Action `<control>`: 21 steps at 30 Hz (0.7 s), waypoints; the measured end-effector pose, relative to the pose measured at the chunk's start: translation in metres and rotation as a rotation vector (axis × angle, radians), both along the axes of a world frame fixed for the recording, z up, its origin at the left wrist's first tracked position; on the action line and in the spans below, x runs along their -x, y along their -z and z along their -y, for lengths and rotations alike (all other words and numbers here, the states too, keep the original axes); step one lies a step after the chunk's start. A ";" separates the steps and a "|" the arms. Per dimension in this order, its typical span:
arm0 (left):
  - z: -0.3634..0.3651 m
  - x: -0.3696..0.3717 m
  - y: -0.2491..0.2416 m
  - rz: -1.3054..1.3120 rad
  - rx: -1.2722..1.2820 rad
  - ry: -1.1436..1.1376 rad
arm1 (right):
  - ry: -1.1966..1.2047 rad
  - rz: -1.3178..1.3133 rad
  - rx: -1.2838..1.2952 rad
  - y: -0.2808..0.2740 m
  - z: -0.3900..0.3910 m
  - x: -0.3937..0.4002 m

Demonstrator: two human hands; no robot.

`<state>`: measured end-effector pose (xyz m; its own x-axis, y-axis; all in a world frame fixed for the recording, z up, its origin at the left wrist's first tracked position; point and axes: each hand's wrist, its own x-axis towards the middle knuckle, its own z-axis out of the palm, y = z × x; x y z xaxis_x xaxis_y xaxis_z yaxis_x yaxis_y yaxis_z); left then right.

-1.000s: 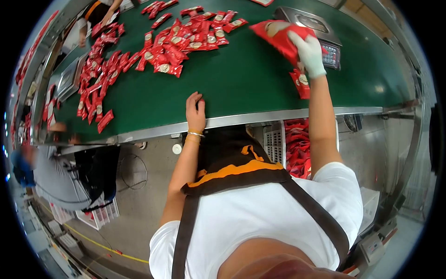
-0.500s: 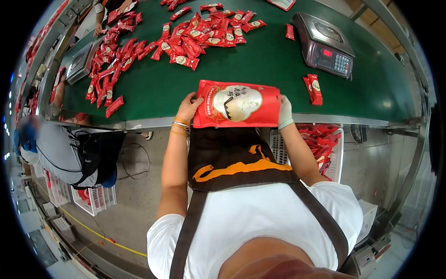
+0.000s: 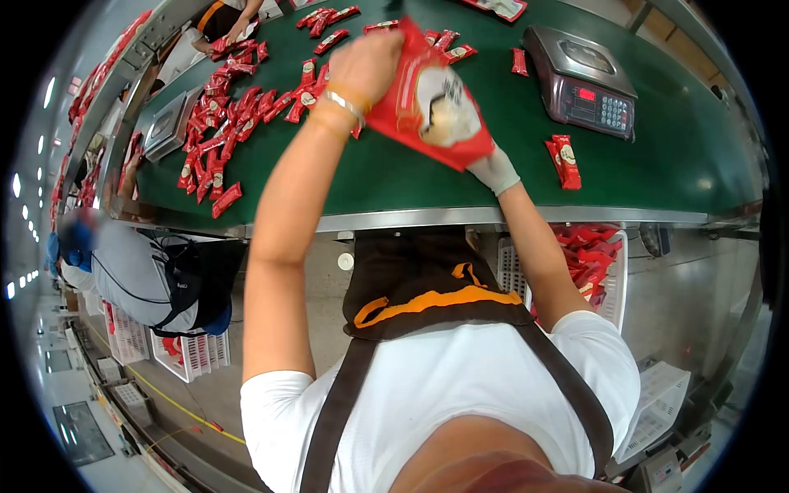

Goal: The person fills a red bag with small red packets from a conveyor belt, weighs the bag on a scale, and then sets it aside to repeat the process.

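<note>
A large red pouch (image 3: 403,97) with a pale oval picture is held tilted above the green table. My left hand (image 3: 367,67), raised high with bands at the wrist, is closed on the pouch's upper left end. At its lower right end, my right hand (image 3: 496,170), in a pale glove, grips the bottom corner; its fingers are partly behind the pouch. Many small red packets (image 3: 238,123) lie loose on the table beyond and left of my left hand. Two small red packets (image 3: 565,163) lie together to the right of my gloved hand.
A digital scale (image 3: 583,86) stands on the right of the green table (image 3: 394,185), near a single packet (image 3: 519,62). A white crate (image 3: 615,279) of red packaging sits below the edge. Another scale (image 3: 171,123) and co-workers (image 3: 144,275) are at left.
My left hand has lifted its end of the pouch up and away, tipping the pouch from level to slanted. My right hand still holds the other end, slightly farther forward.
</note>
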<state>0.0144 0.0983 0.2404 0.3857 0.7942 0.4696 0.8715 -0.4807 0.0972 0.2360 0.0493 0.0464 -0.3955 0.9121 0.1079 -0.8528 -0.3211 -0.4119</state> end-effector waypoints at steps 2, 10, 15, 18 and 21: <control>-0.008 -0.019 -0.044 -0.082 -0.129 0.018 | 0.156 0.246 0.062 0.036 -0.019 -0.011; 0.000 -0.012 -0.135 -0.326 -0.590 -0.090 | 0.462 0.692 0.302 0.058 -0.061 -0.028; 0.002 0.076 -0.130 -0.164 -0.648 -0.099 | 0.695 1.413 0.112 0.055 -0.066 -0.038; 0.020 0.130 -0.060 0.136 -0.397 -0.183 | 0.825 1.700 -0.030 0.051 -0.080 -0.039; 0.049 0.176 0.040 0.418 -0.006 -0.182 | 0.922 1.921 -0.256 0.048 -0.109 -0.034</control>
